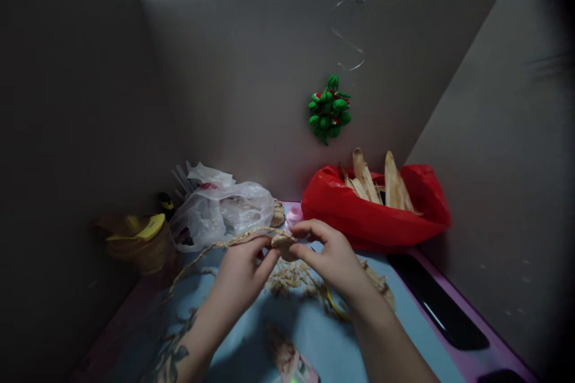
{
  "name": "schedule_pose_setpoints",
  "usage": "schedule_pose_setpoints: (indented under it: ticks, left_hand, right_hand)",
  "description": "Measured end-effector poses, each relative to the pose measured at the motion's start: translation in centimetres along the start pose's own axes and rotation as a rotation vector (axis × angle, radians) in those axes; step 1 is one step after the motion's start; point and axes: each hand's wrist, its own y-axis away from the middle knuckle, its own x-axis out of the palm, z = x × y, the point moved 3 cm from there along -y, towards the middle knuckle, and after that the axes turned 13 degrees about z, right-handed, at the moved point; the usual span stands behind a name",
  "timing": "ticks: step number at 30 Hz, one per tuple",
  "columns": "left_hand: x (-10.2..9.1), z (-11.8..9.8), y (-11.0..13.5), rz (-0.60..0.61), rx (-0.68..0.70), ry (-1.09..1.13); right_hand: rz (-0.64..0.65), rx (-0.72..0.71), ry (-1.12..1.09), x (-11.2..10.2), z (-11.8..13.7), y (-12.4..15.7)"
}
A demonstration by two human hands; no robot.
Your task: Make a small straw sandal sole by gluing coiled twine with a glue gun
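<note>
Both my hands meet above the blue mat (309,329) and pinch a small tan bundle of dried husk (283,243). My left hand (242,269) grips its left side, fingers closed. My right hand (326,254) curls over it from the right, thumb and fingers pressed on the bundle. A twisted husk cord (215,246) trails from the bundle to the left and down toward the mat. Loose husk scraps (291,278) lie on the mat under my hands.
A red plastic bag (372,215) with dried husk strips stands at the back right. A clear plastic bag (220,209) lies back left, beside a yellow-lidded container (141,239). A small pink bottle (294,215) stands behind my hands. A green ornament (329,109) hangs on the grey partition. A black tray (438,305) lies right.
</note>
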Motion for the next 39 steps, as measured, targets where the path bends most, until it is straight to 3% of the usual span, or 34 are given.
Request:
schedule_pose_setpoints:
  ticks: [5, 10, 13, 16, 18, 25, 30, 35, 39]
  left_hand:
    - [0.1, -0.1, -0.4, -0.009, -0.015, 0.106]
    - [-0.2, -0.7, -0.1, -0.041, 0.010, 0.061]
    - [-0.7, -1.8, 1.0, -0.183, 0.124, -0.077]
    - [-1.3, -2.6, 2.0, -0.394, 0.264, -0.225]
    - [-1.4, -2.5, 2.0, -0.464, 0.300, -0.296]
    - [-0.7, -0.7, 0.7, -0.290, 0.204, -0.157]
    - [-0.6, -0.3, 0.6, -0.251, 0.140, -0.062]
    - [-0.8, -0.6, 0.6, -0.305, 0.195, -0.127]
    - [-1.1, -1.4, 1.3, -0.415, 0.346, -0.196]
  right_hand:
    - [0.119, 0.085, -0.135, 1.1, 0.0, -0.1]
    - [-0.035, 0.048, 0.000, 0.2, -0.6, -0.2]
    - [-0.147, -0.028, 0.158, -0.6, -0.5, -0.1]
    - [-0.111, -0.074, 0.212, -0.8, -0.2, 0.0]
    - [-0.063, -0.098, 0.212, -0.5, 0.2, 0.1]
    - [0.007, -0.083, 0.170, 0.7, 0.8, 0.3]
    - [-0.055, -0.127, 0.105, 0.9, 1.0, 0.5]
    - [-0.092, -0.232, 0.158, 0.8, 1.8, 0.8]
    - [-0.155, -0.382, 0.195, 0.5, 2.7, 1.2]
